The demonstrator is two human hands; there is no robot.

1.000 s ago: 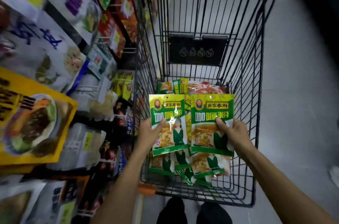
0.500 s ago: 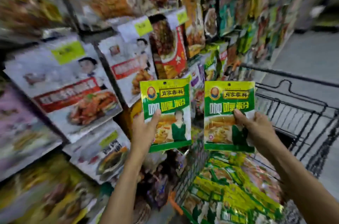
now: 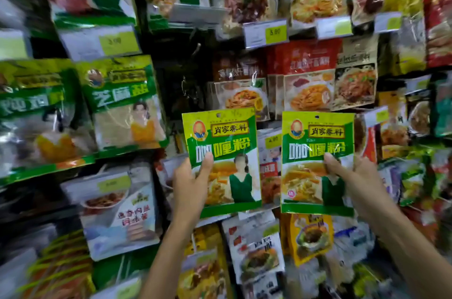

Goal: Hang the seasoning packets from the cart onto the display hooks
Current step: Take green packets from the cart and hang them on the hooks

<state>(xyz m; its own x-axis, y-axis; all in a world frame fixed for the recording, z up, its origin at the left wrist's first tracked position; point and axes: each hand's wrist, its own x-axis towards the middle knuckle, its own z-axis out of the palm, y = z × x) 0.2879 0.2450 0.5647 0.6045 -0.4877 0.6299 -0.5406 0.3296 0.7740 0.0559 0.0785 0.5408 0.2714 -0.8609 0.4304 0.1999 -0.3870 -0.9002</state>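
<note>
I hold two matching green-and-yellow seasoning packets upright in front of the display wall. My left hand pinches the left packet by its lower left side, thumb on the front. My right hand pinches the right packet by its lower right side the same way. Each packet has a small hang hole at its top edge. Above and between them is a dark gap in the display where thin bare hooks show faintly. The cart is out of view.
Hanging seasoning packets cover the wall all around: green ones to the left, red and brown ones above the right packet, white ones below left. Price tags stick out on hook ends.
Both packets have risen from the cart to the display wall. My view has swung from the cart up to the hooks; the cart has left the frame.
</note>
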